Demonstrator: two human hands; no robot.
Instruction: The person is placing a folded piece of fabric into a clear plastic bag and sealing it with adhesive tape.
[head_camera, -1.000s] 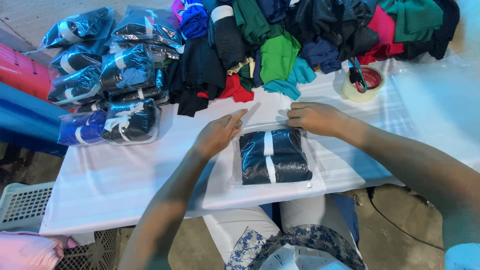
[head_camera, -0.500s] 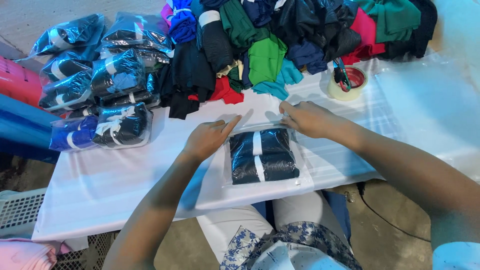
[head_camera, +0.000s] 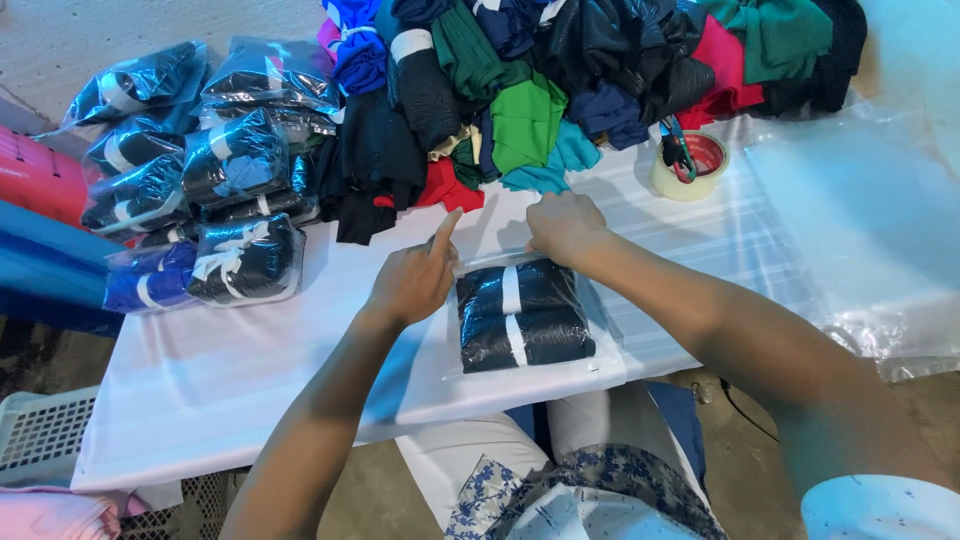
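Note:
A clear plastic bag (head_camera: 530, 375) lies on the white table (head_camera: 240, 370) with a folded dark garment (head_camera: 520, 315) with a white band inside. My left hand (head_camera: 415, 280) rests at the bag's upper left corner, index finger pointing up along the flap. At the top edge, my right hand (head_camera: 565, 228) has its fingers curled and pinching the flap. The bag's mouth is partly hidden under both hands.
Several bagged dark garments (head_camera: 215, 180) are stacked at the left. A heap of loose coloured clothes (head_camera: 560, 80) fills the table's far side. A tape roll (head_camera: 688, 165) sits right of it. Empty clear bags (head_camera: 870, 220) lie at the right. A basket (head_camera: 40, 435) stands lower left.
My right hand has slid left along the bag's top edge. My left hand's index finger has risen to point up at the flap's corner. The bag stays put.

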